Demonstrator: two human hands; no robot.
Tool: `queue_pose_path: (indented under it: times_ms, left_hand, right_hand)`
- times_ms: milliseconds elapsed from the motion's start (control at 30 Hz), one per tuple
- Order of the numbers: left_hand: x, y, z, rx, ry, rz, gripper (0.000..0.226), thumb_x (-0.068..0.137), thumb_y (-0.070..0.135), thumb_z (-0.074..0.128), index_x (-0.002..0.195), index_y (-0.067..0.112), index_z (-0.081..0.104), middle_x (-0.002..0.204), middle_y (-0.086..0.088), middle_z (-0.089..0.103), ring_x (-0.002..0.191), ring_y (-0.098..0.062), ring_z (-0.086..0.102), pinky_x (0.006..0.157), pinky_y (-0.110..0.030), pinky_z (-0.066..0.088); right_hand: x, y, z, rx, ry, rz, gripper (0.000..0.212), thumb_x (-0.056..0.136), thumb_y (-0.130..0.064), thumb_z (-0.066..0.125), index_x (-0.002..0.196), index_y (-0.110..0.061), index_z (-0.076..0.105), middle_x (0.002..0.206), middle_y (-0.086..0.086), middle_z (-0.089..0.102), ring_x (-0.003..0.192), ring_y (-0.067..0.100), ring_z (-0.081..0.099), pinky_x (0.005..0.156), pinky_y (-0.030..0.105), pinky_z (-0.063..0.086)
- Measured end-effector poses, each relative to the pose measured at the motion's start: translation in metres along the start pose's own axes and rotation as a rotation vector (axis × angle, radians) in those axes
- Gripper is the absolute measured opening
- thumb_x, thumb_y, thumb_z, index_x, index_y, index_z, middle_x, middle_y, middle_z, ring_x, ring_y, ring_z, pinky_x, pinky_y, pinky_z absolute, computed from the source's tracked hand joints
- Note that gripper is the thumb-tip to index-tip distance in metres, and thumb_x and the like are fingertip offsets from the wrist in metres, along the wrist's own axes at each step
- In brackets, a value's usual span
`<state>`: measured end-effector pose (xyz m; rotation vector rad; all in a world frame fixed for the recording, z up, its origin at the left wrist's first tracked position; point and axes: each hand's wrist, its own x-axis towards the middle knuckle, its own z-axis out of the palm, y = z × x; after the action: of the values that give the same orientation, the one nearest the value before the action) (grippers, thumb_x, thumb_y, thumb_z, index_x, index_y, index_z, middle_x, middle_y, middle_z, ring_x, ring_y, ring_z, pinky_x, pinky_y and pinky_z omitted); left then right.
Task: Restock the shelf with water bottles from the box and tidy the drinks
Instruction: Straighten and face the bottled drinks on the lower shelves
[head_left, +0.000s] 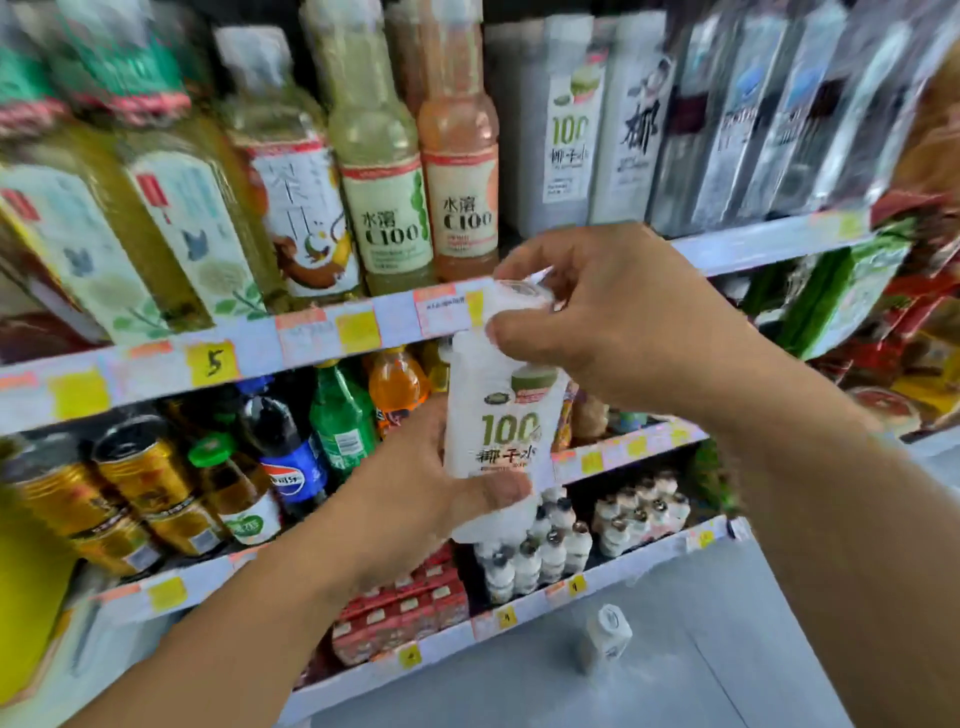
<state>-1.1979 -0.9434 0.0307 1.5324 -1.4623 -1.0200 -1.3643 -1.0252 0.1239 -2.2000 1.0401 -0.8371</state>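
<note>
The white bottle (506, 431) is showing as smooth, cloudy translucent plastic, wrapped in a matt-looking printed label, its cap (522, 293) looking clear and glossy. The C100 bottles (384, 171) above are gleaming as shiny clear plastic under paper-like labels. The gold cans (130, 483) are reflecting light like polished metal. The green bottle (340, 421) is glinting as glossy tinted plastic. The shelf edge (260, 343) is appearing smooth and pale, carrying flat matt paper price tags (213, 362). The floor (675, 649) is looking smooth, grey and dull.
</note>
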Motion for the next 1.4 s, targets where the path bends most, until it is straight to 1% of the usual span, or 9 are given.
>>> queue_pose_path:
  times_ms: [233,367,500,633,733,900,1100,1267,1400]
  left_hand:
    - [-0.004,0.048,-0.008,-0.219,-0.042,-0.009,0.043,0.073,0.028,0.08,0.112,0.035,0.064,0.106,0.022,0.073,0.096,0.004,0.068,0.078,-0.019,0.051]
    - [-0.003,0.057,-0.009,-0.233,-0.023,-0.048,0.048,0.072,0.027,0.086,0.115,0.034,0.065,0.111,0.016,0.073,0.103,-0.005,0.069,0.097,-0.038,0.048]
    - [-0.002,0.059,-0.005,-0.225,-0.006,-0.06,0.052,0.068,0.029,0.087,0.115,0.031,0.065,0.112,0.012,0.074,0.106,-0.011,0.069,0.101,-0.044,0.047]
    - [-0.003,0.067,0.001,-0.21,0.065,-0.024,0.039,0.077,0.025,0.08,0.113,0.03,0.065,0.104,0.016,0.075,0.092,0.0,0.07,0.075,-0.016,0.055]
    - [0.002,0.075,0.003,-0.094,0.209,0.062,0.029,0.081,0.027,0.078,0.107,0.035,0.065,0.098,0.023,0.074,0.086,0.007,0.068,0.062,-0.007,0.048]
    - [0.018,0.086,0.009,0.014,0.316,0.084,0.033,0.079,0.022,0.073,0.103,0.044,0.063,0.099,0.022,0.072,0.084,0.008,0.066,0.066,-0.012,0.05]
    - [0.043,0.102,0.013,0.276,0.274,0.13,0.054,0.067,0.062,0.056,0.12,0.051,0.051,0.111,0.028,0.065,0.102,0.0,0.062,0.088,-0.032,0.053]
    - [0.072,0.116,-0.001,0.46,0.216,0.175,0.052,0.079,0.057,0.057,0.128,0.058,0.039,0.124,0.025,0.062,0.112,-0.008,0.061,0.091,-0.039,0.052]
    - [0.09,0.109,-0.014,0.591,0.154,0.104,0.076,0.09,0.042,0.058,0.148,0.053,0.009,0.149,0.014,0.045,0.132,-0.017,0.05,0.104,-0.038,0.046]
  right_hand:
    - [0.013,-0.033,-0.026,0.165,0.203,-0.047,0.016,0.082,-0.035,0.076,0.09,-0.028,0.065,0.062,-0.016,0.065,0.055,0.008,0.065,0.049,0.032,0.049]
    - [0.009,-0.036,-0.028,0.211,0.2,-0.036,0.018,0.086,-0.039,0.075,0.099,-0.034,0.062,0.072,-0.033,0.066,0.063,0.001,0.069,0.052,0.023,0.055]
    - [0.001,-0.034,-0.024,0.241,0.248,0.008,0.02,0.085,-0.045,0.073,0.1,-0.038,0.06,0.086,-0.02,0.07,0.072,0.001,0.07,0.069,0.036,0.061]
    - [-0.013,-0.026,-0.014,0.248,0.296,0.078,0.063,0.08,-0.065,0.066,0.134,-0.041,0.043,0.112,-0.02,0.062,0.093,0.002,0.064,0.08,0.033,0.056]
    - [-0.028,-0.02,0.0,0.218,0.177,0.164,0.055,0.075,-0.074,0.064,0.118,-0.054,0.037,0.11,-0.028,0.059,0.091,-0.005,0.06,0.072,0.023,0.05]
    - [-0.025,-0.005,0.008,0.196,0.149,0.24,0.046,0.074,-0.064,0.069,0.109,-0.049,0.043,0.104,-0.026,0.063,0.096,-0.004,0.06,0.084,0.031,0.053]
    - [-0.005,0.007,-0.007,0.155,0.281,0.268,0.044,0.071,-0.052,0.072,0.106,-0.037,0.05,0.093,-0.019,0.068,0.087,0.002,0.064,0.082,0.038,0.055]
    - [0.025,0.014,-0.022,0.11,0.377,0.214,0.038,0.073,-0.044,0.072,0.102,-0.033,0.05,0.088,-0.015,0.068,0.079,0.006,0.064,0.075,0.039,0.056]
    - [0.059,0.024,-0.024,0.08,0.442,0.184,0.039,0.076,-0.043,0.07,0.104,-0.028,0.047,0.091,-0.01,0.066,0.078,0.012,0.064,0.073,0.041,0.057]
